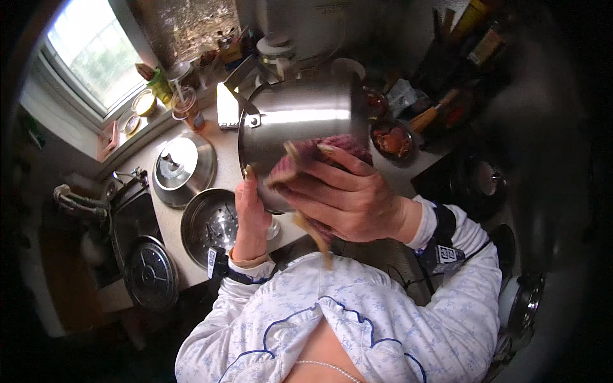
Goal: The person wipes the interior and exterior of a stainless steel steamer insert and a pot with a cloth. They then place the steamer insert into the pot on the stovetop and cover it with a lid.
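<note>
A large steel pot point(300, 105) is tipped on its side in front of my chest, its riveted handle toward the upper left. My left hand point(252, 214) grips the pot's rim at the near left, the thumb against the metal. In my right hand point(357, 195) is a maroon cloth point(319, 153) with tan edges, pressed to the pot's outer wall. The fingers lie bent over the cloth, and one end hangs below the hand. The pot's inside is hidden from view.
On the counter at left are a domed steel lid point(182, 169) and a perforated steel steamer point(214, 220). A dark round lid point(152, 271) leans at the sink point(134, 217). Behind the right hand is a bowl of food point(391, 140); a stove point(472, 179) is at right.
</note>
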Demonstrator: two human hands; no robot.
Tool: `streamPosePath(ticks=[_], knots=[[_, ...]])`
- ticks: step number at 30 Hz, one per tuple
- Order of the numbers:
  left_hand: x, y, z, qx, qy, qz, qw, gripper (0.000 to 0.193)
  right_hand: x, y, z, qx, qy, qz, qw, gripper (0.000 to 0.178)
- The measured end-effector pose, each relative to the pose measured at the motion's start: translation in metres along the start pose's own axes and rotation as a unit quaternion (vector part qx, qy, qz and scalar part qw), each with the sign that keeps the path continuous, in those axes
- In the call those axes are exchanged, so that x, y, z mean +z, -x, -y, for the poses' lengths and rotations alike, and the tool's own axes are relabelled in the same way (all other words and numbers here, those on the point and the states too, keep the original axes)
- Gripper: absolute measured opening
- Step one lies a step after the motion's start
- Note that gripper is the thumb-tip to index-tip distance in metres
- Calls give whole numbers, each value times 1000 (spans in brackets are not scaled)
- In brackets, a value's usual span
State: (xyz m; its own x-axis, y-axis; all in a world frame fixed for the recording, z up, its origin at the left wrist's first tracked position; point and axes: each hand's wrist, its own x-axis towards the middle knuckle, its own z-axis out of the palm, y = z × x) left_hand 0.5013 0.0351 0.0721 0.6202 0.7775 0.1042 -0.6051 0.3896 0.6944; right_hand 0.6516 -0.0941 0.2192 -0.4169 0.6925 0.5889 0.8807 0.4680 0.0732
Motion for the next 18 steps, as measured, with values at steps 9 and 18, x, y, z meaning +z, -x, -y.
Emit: streamPosePath(ticks=[9,18], knots=[[-16,27,-53,218,-476,106,845,19,-17,54,-142,458,-289,177,822,29],[16,21,-56,169,-355,-18,919,41,84,169,-25,559,-750,-248,251,42]])
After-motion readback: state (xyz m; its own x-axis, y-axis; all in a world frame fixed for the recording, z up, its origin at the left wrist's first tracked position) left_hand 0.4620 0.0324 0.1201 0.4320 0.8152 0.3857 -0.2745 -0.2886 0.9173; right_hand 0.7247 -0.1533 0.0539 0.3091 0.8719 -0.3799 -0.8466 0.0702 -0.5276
